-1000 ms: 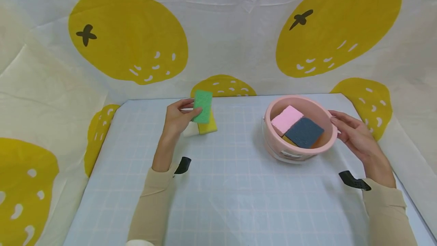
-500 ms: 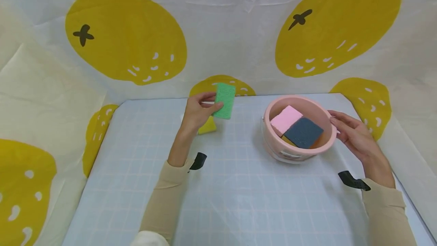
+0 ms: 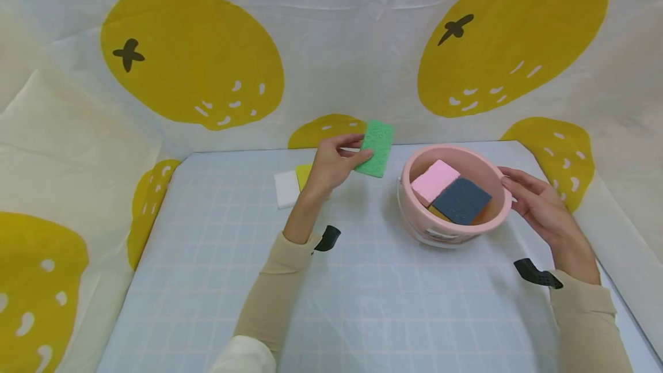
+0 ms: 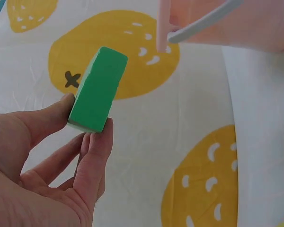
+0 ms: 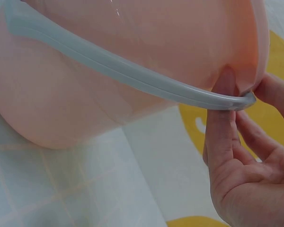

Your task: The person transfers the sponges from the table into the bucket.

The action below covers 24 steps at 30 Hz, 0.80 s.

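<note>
My left hand [image 3: 336,163] pinches a green sponge [image 3: 377,148] between thumb and fingers, raised above the table to the left of a pink bucket [image 3: 414,220]. In the left wrist view the green sponge [image 4: 99,90] appears edge-on, apart from the bucket. Inside the bucket lie a pink sponge [image 3: 435,182] and a dark blue-grey sponge [image 3: 461,201], with a yellowish edge under the dark one. My right hand [image 3: 541,203] holds the bucket's right rim, its fingers by the end of the pale handle [image 5: 132,75] in the right wrist view.
On the table [image 3: 207,281], behind the left forearm, lie a white sponge-like block [image 3: 286,189] and a yellow sponge [image 3: 303,174], partly hidden by that arm. A white sheet with yellow fruit prints [image 3: 197,50] stands along the back and sides.
My left hand has carried the green sponge to the right, closer to the bucket. The white block has come back into sight behind the arm. The right hand and bucket have stayed put.
</note>
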Tool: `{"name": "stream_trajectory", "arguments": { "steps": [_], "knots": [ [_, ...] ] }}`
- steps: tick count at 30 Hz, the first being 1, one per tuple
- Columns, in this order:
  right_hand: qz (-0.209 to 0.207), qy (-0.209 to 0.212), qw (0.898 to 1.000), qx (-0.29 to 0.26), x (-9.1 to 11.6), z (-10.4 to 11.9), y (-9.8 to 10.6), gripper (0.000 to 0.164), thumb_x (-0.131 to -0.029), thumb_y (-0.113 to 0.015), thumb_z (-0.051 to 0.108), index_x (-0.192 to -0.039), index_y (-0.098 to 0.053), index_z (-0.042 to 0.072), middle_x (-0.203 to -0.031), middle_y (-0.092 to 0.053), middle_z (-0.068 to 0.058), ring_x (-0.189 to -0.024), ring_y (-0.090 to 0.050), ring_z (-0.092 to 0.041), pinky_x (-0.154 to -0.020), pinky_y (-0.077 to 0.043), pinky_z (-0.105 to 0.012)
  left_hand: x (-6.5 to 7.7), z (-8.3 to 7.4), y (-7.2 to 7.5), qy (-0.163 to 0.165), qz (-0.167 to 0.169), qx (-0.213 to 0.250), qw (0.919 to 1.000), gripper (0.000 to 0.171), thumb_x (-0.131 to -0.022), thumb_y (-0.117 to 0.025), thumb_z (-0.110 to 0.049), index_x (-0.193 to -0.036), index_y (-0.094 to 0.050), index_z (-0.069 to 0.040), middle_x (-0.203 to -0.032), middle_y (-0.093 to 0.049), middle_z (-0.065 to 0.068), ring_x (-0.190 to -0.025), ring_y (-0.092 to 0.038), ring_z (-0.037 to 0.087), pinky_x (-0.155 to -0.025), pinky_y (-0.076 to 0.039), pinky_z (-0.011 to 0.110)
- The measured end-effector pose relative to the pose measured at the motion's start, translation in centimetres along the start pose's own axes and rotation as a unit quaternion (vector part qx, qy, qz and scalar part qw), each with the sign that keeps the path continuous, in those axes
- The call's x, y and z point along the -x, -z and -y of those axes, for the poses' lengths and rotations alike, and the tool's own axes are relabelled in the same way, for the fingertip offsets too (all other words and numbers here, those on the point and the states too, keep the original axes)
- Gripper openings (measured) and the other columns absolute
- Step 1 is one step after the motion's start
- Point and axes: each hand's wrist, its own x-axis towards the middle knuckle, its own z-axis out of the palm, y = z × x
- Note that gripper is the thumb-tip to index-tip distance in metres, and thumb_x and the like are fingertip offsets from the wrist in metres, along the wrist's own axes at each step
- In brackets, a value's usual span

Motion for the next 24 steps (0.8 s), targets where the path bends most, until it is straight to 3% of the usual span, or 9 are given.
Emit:
{"name": "stream_trajectory", "arguments": {
  "steps": [10,17,24],
  "knots": [
    [-0.006,-0.009,1.0,-0.008,0.3,0.0,0.0,0.037,-0.103,-0.063,0.02,-0.14,-0.065,0.026,-0.129,-0.065,0.017,-0.106,-0.065,-0.002,-0.084,-0.055,-0.016,-1.1,-0.5,-3.7,-0.026,0.051,-0.008,0.9983,0.041,-0.092,-0.079,-0.014,-0.131,-0.07,-0.004,-0.119,-0.07,0.01,-0.096,-0.07,0.022,-0.077,-0.059,0.025],
    [-0.001,-0.009,1.0,-0.017,0.1,0.0,0.1,0.037,-0.104,-0.062,0.02,-0.141,-0.065,0.025,-0.129,-0.065,0.016,-0.105,-0.066,-0.003,-0.085,-0.055,-0.016,-1.7,-0.6,-6.1,-0.036,0.057,-0.015,0.9976,0.038,-0.091,-0.081,-0.013,-0.127,-0.072,-0.003,-0.115,-0.073,0.01,-0.088,-0.07,0.016,-0.074,-0.057,0.02],
    [0.009,-0.002,1.0,-0.026,0.0,-0.1,0.1,0.037,-0.105,-0.06,0.017,-0.141,-0.064,0.023,-0.129,-0.066,0.015,-0.105,-0.067,-0.004,-0.085,-0.055,-0.017,-2.1,-1.1,-8.3,-0.034,0.084,-0.015,0.9958,0.036,-0.092,-0.079,-0.012,-0.125,-0.072,0.0,-0.111,-0.074,0.011,-0.086,-0.07,0.015,-0.071,-0.057,0.02]
  ]
}}
